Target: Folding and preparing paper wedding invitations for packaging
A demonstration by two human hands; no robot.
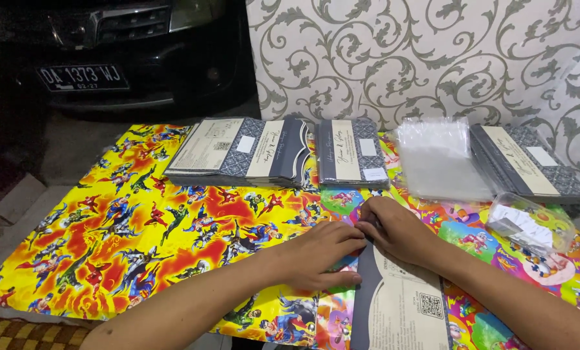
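Both of my hands rest on a grey-and-cream card [400, 304] lying on colourful cartoon-print paper [141, 227]. My left hand [322, 256] lies flat by the card's left edge, fingertips at its top corner. My right hand [397, 230] presses on the top of the card, fingers bent and meeting the left fingertips. The card's upper end is hidden under my hands.
Three stacks of similar cards lie along the far side: a fanned stack [244, 150], a smaller stack [351, 152] and a third stack [529, 162] at right. A pile of clear plastic sleeves [442, 159] sits between them. A small plastic bag of labels [529, 223] lies at right. A dark car [108, 45] stands behind, a patterned wall [419, 58] at back.
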